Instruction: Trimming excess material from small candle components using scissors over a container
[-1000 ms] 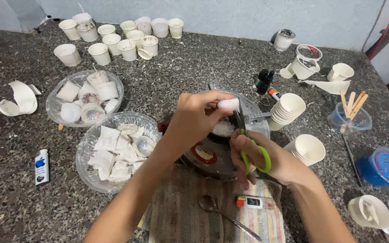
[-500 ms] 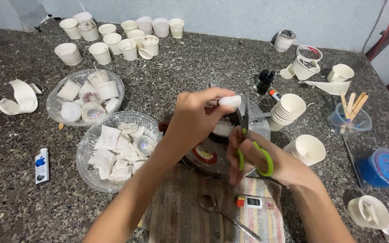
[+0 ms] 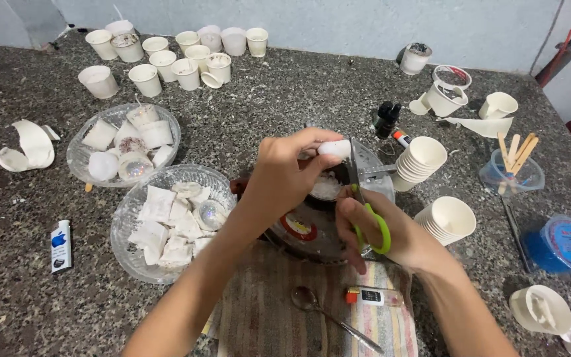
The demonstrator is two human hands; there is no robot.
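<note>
Left hand (image 3: 285, 175) pinches white wax piece (image 3: 334, 148); right hand (image 3: 381, 231) grips green-handled scissors (image 3: 365, 205) beside it.

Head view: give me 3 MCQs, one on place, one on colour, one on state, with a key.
1. Where does the metal spoon lie?
A. On the striped cloth near the person
B. In a glass bowl
C. Among the cups at the wall

2. What colour are the handles of the scissors?
A. Red
B. Green
C. Black

3. What is the left hand doing?
A. Resting flat on the counter
B. Holding the spoon
C. Pinching a small white piece at the scissor blades

Key: 1 A, the spoon sits on the cloth below both hands. 2 B, green loops show around the fingers of the right hand. 3 C, the fingertips have a grip on the white piece, right against the blades over the dark round pan.
</note>
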